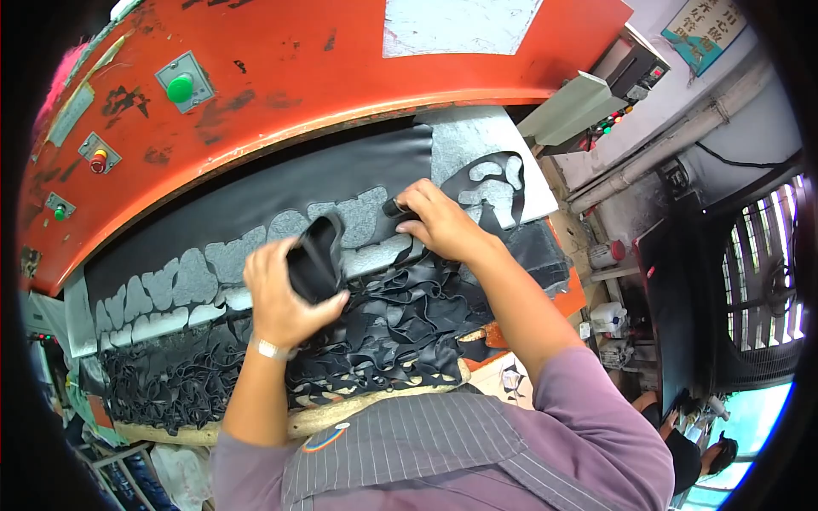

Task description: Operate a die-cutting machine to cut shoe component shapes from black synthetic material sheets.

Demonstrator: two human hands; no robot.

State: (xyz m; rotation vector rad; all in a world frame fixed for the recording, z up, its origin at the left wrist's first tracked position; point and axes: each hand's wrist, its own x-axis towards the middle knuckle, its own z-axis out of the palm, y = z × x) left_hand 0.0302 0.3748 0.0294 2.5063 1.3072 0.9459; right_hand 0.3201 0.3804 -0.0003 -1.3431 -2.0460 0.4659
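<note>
My left hand point(277, 294) is wrapped round a blurred, dark, deep-sided form like a cutting die point(317, 260), with the thumb on its near right side. It is held over the near part of the work board point(490, 128). On the board lies a black leather sheet point(281, 175), with rows of cut-out holes along its near edge. My right hand point(434, 221) is at the sheet's right part, fingers curled and thumb close to the leather. Something dark shows at its fingertips, and the leather web there seems pinched. The exact grip is partly hidden.
Tangled black leather scraps point(383, 319) are heaped between the board and my apron. A red-orange press beam point(298, 68) with green and red buttons spans the far side. A control box point(588, 106) juts out at right. Another person point(699, 460) is at the lower right.
</note>
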